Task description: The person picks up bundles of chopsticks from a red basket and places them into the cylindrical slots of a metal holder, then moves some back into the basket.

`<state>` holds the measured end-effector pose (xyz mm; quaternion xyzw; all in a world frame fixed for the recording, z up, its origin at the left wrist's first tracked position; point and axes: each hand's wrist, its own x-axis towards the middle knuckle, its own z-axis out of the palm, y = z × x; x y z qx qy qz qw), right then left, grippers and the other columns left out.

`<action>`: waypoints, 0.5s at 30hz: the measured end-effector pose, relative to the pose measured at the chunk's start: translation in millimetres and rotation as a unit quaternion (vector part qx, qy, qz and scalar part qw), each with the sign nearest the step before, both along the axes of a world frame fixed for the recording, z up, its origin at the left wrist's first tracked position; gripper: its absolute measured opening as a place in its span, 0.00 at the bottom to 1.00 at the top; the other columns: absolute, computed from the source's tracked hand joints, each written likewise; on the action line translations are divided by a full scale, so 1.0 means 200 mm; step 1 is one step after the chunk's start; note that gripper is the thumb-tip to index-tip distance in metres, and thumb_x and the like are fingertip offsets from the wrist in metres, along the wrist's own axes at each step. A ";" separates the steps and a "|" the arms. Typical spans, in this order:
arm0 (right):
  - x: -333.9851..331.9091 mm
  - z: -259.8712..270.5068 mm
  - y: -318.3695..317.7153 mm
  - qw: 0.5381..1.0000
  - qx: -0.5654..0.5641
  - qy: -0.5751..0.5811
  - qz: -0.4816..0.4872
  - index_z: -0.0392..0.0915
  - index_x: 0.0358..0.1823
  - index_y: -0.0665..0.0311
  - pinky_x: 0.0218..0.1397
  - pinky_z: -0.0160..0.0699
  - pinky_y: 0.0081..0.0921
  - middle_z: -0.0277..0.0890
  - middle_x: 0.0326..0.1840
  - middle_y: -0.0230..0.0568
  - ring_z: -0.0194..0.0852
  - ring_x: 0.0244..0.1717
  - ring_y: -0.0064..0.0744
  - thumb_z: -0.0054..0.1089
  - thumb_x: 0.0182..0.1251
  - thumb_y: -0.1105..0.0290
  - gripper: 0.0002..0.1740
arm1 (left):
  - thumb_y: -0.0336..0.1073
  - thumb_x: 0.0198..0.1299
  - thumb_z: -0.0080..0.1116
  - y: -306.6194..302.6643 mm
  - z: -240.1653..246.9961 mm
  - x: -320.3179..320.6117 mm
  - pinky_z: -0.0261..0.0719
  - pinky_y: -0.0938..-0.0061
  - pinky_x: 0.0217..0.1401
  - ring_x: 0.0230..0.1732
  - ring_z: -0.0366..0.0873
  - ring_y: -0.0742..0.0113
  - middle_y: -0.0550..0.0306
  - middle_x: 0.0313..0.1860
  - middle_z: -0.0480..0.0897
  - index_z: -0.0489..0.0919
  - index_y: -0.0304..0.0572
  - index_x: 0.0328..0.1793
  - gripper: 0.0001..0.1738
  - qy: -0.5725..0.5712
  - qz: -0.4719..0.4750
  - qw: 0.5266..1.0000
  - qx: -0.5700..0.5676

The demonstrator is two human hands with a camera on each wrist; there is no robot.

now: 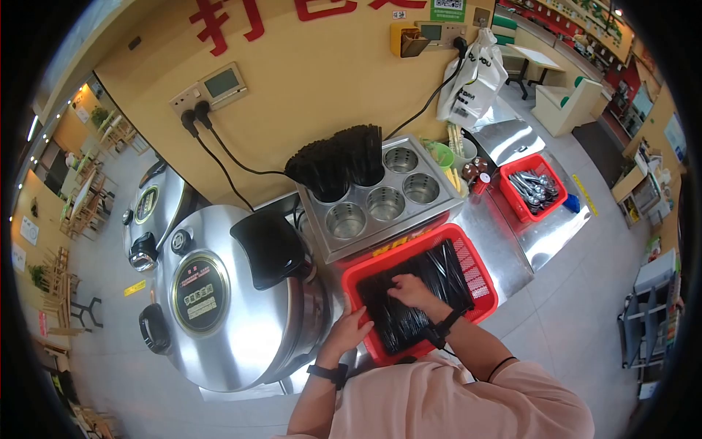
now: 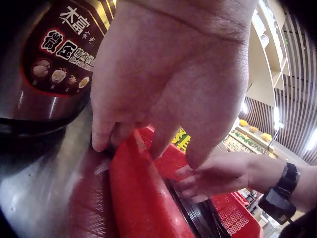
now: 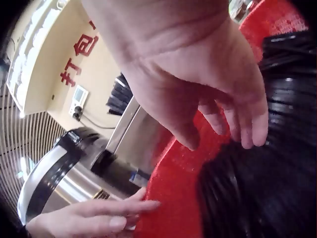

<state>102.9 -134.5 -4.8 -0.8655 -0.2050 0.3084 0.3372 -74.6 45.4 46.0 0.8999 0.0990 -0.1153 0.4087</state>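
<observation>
A red plastic basket (image 1: 479, 274) full of black chopsticks (image 1: 447, 271) lies in front of the person. The left hand (image 1: 346, 335) holds the basket's left rim; in the left wrist view its fingers and thumb straddle the red edge (image 2: 141, 193). Above the chopsticks is the right hand (image 1: 415, 291), palm down with fingers loosely bent. Its fingertips are right at the pile's edge in the right wrist view, with nothing seen in its grasp. Behind the basket stands a steel utensil holder (image 1: 325, 252), where black chopsticks (image 1: 322, 164) fill two cups upright.
Large steel cookers (image 1: 241, 322) stand at the left. To the right, another red basket (image 1: 516, 202) contains metal spoons. Red-capped bottles (image 1: 480, 184) and a white plastic bag (image 1: 475, 80) are behind. Black power cords (image 1: 223, 164) run from the wall sockets.
</observation>
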 end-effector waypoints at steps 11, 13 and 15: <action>0.15 -0.04 -0.58 0.941 -0.198 -0.229 -0.153 0.71 0.51 0.68 0.53 0.83 0.49 0.74 0.52 0.60 0.80 0.51 0.63 0.73 0.54 0.64 0.27 | 0.49 0.67 0.57 0.00 0.01 0.01 0.71 0.60 0.72 0.67 0.74 0.37 0.25 0.82 0.39 0.73 0.32 0.70 0.33 0.008 -0.013 1.000 0.006; 0.15 -0.07 -0.59 0.939 -0.221 -0.226 -0.136 0.73 0.49 0.68 0.50 0.85 0.51 0.75 0.50 0.61 0.82 0.49 0.62 0.69 0.59 0.65 0.22 | 0.49 0.67 0.57 0.00 0.01 0.01 0.71 0.60 0.72 0.67 0.73 0.37 0.25 0.82 0.39 0.73 0.33 0.71 0.33 0.016 -0.009 1.000 0.011; 0.16 -0.13 -0.56 0.939 -0.230 -0.220 -0.130 0.73 0.48 0.69 0.49 0.85 0.50 0.77 0.48 0.62 0.83 0.48 0.62 0.65 0.61 0.66 0.19 | 0.50 0.67 0.57 0.00 0.01 0.01 0.71 0.60 0.72 0.68 0.73 0.37 0.26 0.82 0.38 0.73 0.33 0.71 0.33 0.012 -0.009 1.000 0.012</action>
